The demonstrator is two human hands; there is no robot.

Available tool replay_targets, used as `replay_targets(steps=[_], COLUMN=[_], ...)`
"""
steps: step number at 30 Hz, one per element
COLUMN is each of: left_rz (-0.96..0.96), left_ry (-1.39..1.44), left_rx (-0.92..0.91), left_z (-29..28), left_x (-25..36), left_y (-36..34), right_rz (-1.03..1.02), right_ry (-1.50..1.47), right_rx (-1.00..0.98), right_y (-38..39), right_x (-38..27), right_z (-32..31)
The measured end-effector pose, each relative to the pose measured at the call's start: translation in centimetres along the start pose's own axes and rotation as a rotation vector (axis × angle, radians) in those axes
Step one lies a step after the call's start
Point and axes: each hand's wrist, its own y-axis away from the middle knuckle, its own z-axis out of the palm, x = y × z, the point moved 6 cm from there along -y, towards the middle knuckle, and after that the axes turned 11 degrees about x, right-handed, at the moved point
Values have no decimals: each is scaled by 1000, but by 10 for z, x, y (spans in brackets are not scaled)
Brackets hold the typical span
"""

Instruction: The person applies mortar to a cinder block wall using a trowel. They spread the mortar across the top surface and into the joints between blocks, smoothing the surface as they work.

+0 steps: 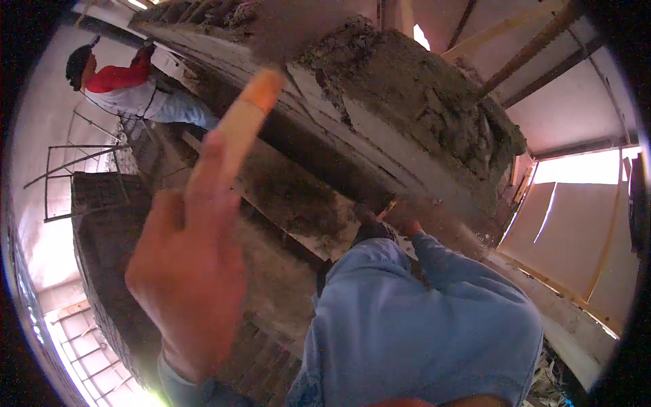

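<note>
My left hand (193, 271), smeared by motion, is raised in front of the long block with its fingers closed around a pale wooden-looking handle (243, 129) with an orange end. Above that end lies a grey-brown blur that I cannot make out. Lower and to the right, my right hand (410, 228) reaches down beside the base of the block. Its fingers are mostly hidden, near a short pale wooden piece (387, 209) and a blurred brown patch. The long block (386, 146) has a smooth grey side and a rough, clumpy mortar-like top (413, 88).
At the far left a person (122, 85) in a red and white top works along the block. A metal frame (81, 173) stands over a dark, ridged surface (112, 251) at left. Wooden beams (522, 61) slant at upper right; pale sheeting (566, 224) covers an opening.
</note>
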Motion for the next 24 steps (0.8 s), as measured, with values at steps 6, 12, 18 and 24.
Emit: replay_targets(steps=[6, 12, 18, 24], left_rz=[43, -489, -470, -483], left_ry=[59, 656, 613, 541], left_rx=[101, -378, -625, -705], left_z=[-6, 27, 35, 29], left_x=[-19, -74, -54, -60], left_y=[-14, -52, -61, -74], right_rz=[-613, 13, 41, 143], right_ry=[964, -82, -202, -321], right_rx=[9, 28, 10, 64], right_y=[22, 9, 2, 11], right_x=[-48, 1, -27, -2], right_z=[17, -5, 12, -6])
